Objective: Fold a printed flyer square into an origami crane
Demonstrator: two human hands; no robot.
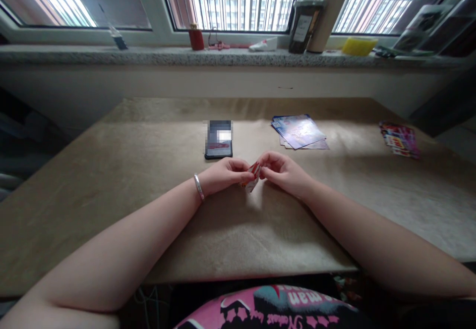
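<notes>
Near the middle of the table, my left hand [226,175] pinches one side of a small red-and-white piece [252,186] that looks like folded paper or a wrapper. From the other side, the fingers of my right hand [285,173] are closed on its upper edge. Fingers cover part of it, so its exact kind is unclear. A phone [218,151] with a blurred screen lies just beyond my left hand. Past my right hand is a loose stack of bluish printed sheets [298,130].
The wooden table [111,210] runs up to the wall. Several red and purple printed packets or cards [400,140] lie at its right. On the stone sill [148,57] are a red bottle [196,39], a dark lidded container [305,29] and a yellow sponge-like block [359,46].
</notes>
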